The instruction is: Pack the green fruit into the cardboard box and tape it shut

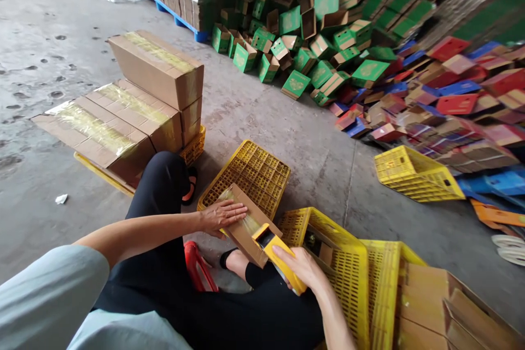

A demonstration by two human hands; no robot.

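A small brown cardboard box with a strip of yellowish tape along its top lies tilted over the near end of a yellow plastic crate, close to my knees. My left hand rests flat on the box's left end, fingers stretched out. In my right hand is a yellow hand tool with a dark slot near its front. Its front end touches or hovers just above the right part of the box; I cannot tell which. My fingers wrap around its rear.
Taped cardboard boxes are stacked on a crate at left. More yellow crates and brown cartons stand at right. Green boxes and red and blue boxes lie heaped behind. A red object is beneath me.
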